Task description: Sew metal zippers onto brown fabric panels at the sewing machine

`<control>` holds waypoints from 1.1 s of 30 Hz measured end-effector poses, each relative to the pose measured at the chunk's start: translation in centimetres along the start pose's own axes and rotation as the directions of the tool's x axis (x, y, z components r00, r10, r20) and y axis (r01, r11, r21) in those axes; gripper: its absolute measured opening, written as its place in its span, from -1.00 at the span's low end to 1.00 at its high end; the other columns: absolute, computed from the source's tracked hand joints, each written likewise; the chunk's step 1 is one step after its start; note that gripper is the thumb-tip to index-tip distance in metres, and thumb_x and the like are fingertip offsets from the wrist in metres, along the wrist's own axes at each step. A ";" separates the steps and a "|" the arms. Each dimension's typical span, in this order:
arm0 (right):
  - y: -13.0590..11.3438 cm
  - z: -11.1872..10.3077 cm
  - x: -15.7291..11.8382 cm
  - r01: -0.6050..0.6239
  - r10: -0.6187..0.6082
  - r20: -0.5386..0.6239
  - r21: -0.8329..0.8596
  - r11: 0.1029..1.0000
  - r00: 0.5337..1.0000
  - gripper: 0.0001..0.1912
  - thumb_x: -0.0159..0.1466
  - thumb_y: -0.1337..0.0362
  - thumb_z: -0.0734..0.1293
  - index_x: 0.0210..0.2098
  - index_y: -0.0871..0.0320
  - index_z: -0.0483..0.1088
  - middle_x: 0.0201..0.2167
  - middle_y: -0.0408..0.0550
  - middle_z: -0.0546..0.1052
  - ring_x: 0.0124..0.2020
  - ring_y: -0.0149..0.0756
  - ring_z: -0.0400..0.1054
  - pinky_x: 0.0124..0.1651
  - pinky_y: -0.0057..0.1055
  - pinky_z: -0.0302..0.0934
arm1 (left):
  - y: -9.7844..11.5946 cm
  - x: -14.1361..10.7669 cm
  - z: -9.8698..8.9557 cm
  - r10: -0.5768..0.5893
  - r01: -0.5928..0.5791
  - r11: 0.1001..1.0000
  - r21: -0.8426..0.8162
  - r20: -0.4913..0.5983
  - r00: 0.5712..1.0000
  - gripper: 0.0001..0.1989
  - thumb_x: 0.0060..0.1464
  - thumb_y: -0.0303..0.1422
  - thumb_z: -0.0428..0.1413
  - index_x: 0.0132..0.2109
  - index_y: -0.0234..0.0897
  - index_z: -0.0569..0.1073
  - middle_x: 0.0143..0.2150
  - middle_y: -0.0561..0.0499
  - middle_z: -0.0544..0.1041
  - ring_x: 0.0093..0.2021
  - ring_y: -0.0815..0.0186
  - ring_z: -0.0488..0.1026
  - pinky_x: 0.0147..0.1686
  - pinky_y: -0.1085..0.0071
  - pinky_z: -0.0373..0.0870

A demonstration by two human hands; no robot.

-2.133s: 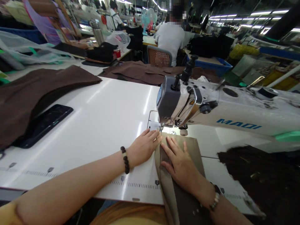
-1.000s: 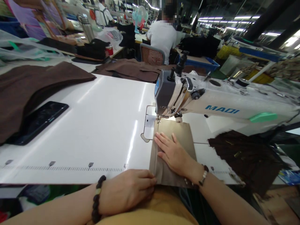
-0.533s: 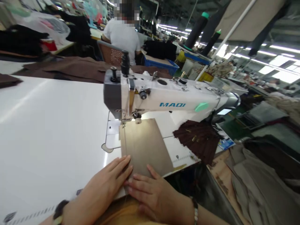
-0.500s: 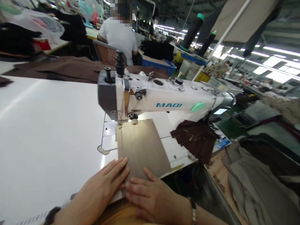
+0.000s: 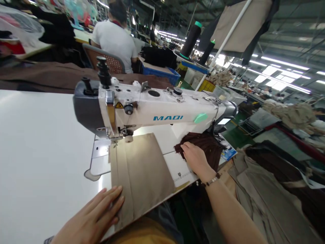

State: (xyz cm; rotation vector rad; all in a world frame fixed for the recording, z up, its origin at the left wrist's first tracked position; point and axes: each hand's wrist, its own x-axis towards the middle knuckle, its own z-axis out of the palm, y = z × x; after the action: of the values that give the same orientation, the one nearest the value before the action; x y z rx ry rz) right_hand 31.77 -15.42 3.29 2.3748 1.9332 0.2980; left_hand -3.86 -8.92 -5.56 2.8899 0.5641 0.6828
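A flat beige cloth panel [image 5: 139, 173] lies on the white sewing table [image 5: 43, 159], its far end under the presser foot [image 5: 115, 137] of the white MAQI sewing machine [image 5: 152, 108]. My left hand [image 5: 91, 217] rests with spread fingers against the panel's near left edge. My right hand [image 5: 195, 157] lies away to the right, its fingers on a heap of dark brown cloth pieces [image 5: 203, 147]. Whether those fingers grip the brown cloth, I cannot tell.
A printed ruler strip [image 5: 181, 176] runs along the table's near edge. Beyond the table, a co-worker in a white shirt [image 5: 114, 44] sits on a chair next to a blue crate [image 5: 158, 76]. Long beige cloth pieces [image 5: 264, 193] hang below the table's right side.
My right hand has left the beige panel and moved right onto the brown heap. My left hand has shifted outward along the panel's edge. The view has swung, carrying the machine leftward.
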 end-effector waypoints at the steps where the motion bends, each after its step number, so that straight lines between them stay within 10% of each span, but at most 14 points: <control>1: 0.0 0.3 0.3 0.010 -0.010 0.015 -0.018 1.000 1.000 -0.80 0.20 0.48 0.16 -0.27 0.20 0.37 -0.27 -0.01 0.43 -0.27 -0.27 0.31 -0.22 -0.39 0.20 | -0.1 0.0 -0.2 0.048 -0.049 0.998 0.029 0.027 0.998 -0.61 0.13 -0.34 -0.04 0.12 -0.03 0.26 0.15 0.18 0.27 0.09 0.32 0.28 0.10 0.54 0.18; 20: 2.8 1.3 0.9 0.057 -0.069 -0.125 -0.097 0.994 0.990 -0.77 0.24 0.41 0.12 -0.32 0.23 0.41 -0.32 -0.02 0.45 -0.34 -0.31 0.36 -0.34 -0.44 0.19 | 2.6 2.5 -3.7 0.076 -0.105 0.981 0.163 0.171 0.982 -0.67 0.17 -0.48 -0.12 0.06 -0.34 0.31 0.11 -0.15 0.30 0.07 0.14 0.28 0.01 0.15 0.33; 25: 0.1 -0.3 -0.1 0.009 0.158 -0.531 0.298 0.954 0.832 -0.75 0.26 0.25 0.13 -0.30 0.25 0.38 -0.39 -0.01 0.49 -0.34 -0.27 0.39 -0.25 -0.37 0.25 | 3.2 2.7 -4.1 0.009 -0.022 0.998 0.060 0.215 0.976 -0.67 0.19 -0.49 -0.15 0.07 -0.38 0.28 0.12 -0.18 0.28 0.10 0.14 0.24 0.06 0.12 0.27; 27: -3.7 -1.1 -0.7 0.037 0.299 -0.456 0.595 0.803 0.838 -0.81 0.23 0.27 0.19 -0.23 0.20 0.35 -0.39 -0.06 0.51 -0.35 -0.32 0.41 -0.25 -0.40 0.27 | 3.7 2.8 -4.4 -0.023 0.019 1.000 0.023 0.197 0.980 -0.68 0.19 -0.49 -0.15 0.06 -0.38 0.29 0.10 -0.18 0.29 0.10 0.15 0.24 0.08 0.12 0.24; 30: -10.2 -1.4 -1.5 0.341 -0.061 -0.373 0.755 0.561 0.926 -0.82 0.23 0.39 0.14 -0.23 0.16 0.33 -0.18 0.00 0.47 -0.17 -0.35 0.38 -0.15 -0.42 0.28 | 4.4 2.8 -4.8 -0.105 0.108 0.994 -0.010 0.174 0.979 -0.71 0.16 -0.51 -0.12 0.02 -0.39 0.31 0.03 -0.20 0.31 0.03 0.14 0.27 0.06 0.11 0.25; 33: -14.3 -0.8 -2.2 0.519 -0.422 -0.340 0.729 0.446 0.840 -0.74 0.19 0.51 0.08 -0.27 0.20 0.34 -0.15 0.02 0.45 -0.11 -0.38 0.34 -0.08 -0.44 0.27 | 4.8 2.8 -4.6 -0.185 0.194 0.980 -0.043 0.163 0.969 -0.75 0.14 -0.53 -0.08 -0.04 -0.37 0.34 0.03 -0.18 0.25 0.00 0.16 0.26 0.04 0.18 0.28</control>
State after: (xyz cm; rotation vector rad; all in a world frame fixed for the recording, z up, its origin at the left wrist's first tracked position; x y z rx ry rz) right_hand 17.40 -14.63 1.37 1.9694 3.1844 -0.6665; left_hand -2.07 -12.12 0.60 2.7560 0.7717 0.4311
